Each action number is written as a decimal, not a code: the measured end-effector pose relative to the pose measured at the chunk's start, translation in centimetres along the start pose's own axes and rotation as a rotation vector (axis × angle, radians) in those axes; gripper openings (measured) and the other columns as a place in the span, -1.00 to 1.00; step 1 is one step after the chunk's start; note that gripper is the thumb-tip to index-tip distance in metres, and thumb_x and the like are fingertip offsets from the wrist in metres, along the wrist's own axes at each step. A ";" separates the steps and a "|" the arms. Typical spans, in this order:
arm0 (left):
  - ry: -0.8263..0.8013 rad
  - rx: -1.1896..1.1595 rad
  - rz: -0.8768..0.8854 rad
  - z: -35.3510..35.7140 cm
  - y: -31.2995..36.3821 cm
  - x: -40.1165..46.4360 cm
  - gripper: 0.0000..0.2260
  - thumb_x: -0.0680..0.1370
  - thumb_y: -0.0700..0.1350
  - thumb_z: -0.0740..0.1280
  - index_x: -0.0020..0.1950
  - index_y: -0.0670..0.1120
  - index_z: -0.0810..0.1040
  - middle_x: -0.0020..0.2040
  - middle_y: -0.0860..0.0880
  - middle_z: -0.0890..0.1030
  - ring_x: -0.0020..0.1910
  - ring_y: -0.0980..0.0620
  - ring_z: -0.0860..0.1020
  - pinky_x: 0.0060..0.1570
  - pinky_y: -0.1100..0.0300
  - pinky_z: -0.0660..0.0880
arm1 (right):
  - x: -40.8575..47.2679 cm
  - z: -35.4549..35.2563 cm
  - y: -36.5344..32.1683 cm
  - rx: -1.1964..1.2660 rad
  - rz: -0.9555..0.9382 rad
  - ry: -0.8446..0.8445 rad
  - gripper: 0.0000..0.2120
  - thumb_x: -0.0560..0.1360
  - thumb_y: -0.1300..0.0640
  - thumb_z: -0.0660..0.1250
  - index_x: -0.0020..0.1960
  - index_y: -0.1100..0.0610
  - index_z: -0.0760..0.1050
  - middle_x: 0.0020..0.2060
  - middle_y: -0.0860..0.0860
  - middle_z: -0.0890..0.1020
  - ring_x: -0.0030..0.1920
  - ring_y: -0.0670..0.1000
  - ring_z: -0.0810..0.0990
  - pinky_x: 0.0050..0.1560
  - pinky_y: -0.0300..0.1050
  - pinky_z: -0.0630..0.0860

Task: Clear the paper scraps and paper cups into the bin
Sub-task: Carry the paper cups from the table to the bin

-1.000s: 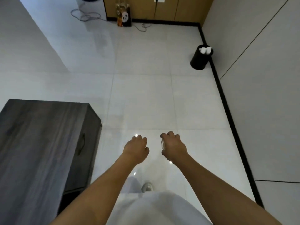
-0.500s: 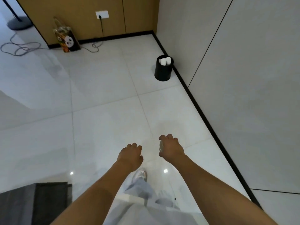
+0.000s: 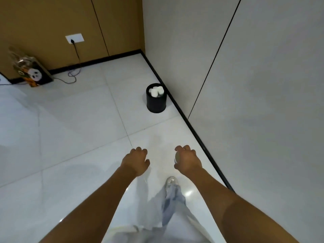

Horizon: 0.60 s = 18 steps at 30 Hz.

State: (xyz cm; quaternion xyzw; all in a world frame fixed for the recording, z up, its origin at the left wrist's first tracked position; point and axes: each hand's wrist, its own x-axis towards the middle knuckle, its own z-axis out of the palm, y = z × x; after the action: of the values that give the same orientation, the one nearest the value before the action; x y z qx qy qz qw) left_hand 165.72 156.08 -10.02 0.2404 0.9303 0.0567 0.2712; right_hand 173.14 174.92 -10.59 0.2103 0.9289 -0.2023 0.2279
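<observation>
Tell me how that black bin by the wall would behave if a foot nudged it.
The black bin looks small and holds only a few white paper cups, so it is probably light and would slide on the glossy tile floor. Its squat, wide shape suggests it would skid rather than tip.

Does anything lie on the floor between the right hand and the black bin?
Nothing: the head view shows only bare white tiles and a grout line between the right hand and the black bin.
</observation>
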 end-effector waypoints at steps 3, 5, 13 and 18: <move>-0.014 -0.027 -0.034 -3.2 2.3 5.7 -0.63 0.61 0.03 0.15 0.36 -0.09 0.37 0.30 -0.07 0.42 0.28 -0.04 0.40 0.17 0.08 0.45 | 6.1 -4.7 0.5 -0.051 -0.015 -0.037 -0.39 0.47 0.16 0.36 0.45 0.02 0.21 0.26 0.08 0.33 0.23 0.13 0.36 -0.04 -0.06 0.50; 0.018 -0.022 -0.035 -5.8 3.5 9.9 -0.65 0.61 0.02 0.17 0.34 -0.09 0.39 0.26 -0.07 0.45 0.25 -0.04 0.43 0.15 0.07 0.48 | 10.7 -8.2 0.6 -0.055 -0.027 -0.024 -0.39 0.47 0.16 0.36 0.45 0.02 0.21 0.25 0.07 0.33 0.22 0.13 0.37 -0.05 -0.07 0.50; 0.015 -0.093 -0.096 -12.7 2.4 23.8 -0.63 0.60 0.04 0.17 0.35 -0.09 0.39 0.26 -0.07 0.46 0.24 -0.04 0.44 0.15 0.08 0.48 | 26.9 -16.0 -1.1 -0.097 -0.069 -0.055 -0.41 0.45 0.11 0.40 0.41 0.03 0.25 0.26 0.08 0.35 0.23 0.13 0.39 0.12 -0.04 0.51; 0.014 -0.082 -0.123 -17.5 -0.6 34.3 -0.63 0.61 0.03 0.16 0.36 -0.10 0.38 0.28 -0.08 0.44 0.28 -0.05 0.41 0.17 0.07 0.45 | 37.3 -20.1 -3.8 -0.078 -0.090 -0.042 -0.39 0.43 0.10 0.42 0.41 0.04 0.26 0.25 0.09 0.36 0.20 0.15 0.41 0.10 -0.05 0.49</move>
State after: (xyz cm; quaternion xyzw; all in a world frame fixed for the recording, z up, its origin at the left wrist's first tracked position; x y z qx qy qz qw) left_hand 130.85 172.38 -11.79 0.1713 0.9421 0.0798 0.2771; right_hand 134.41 192.36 -12.10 0.1548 0.9398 -0.1802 0.2458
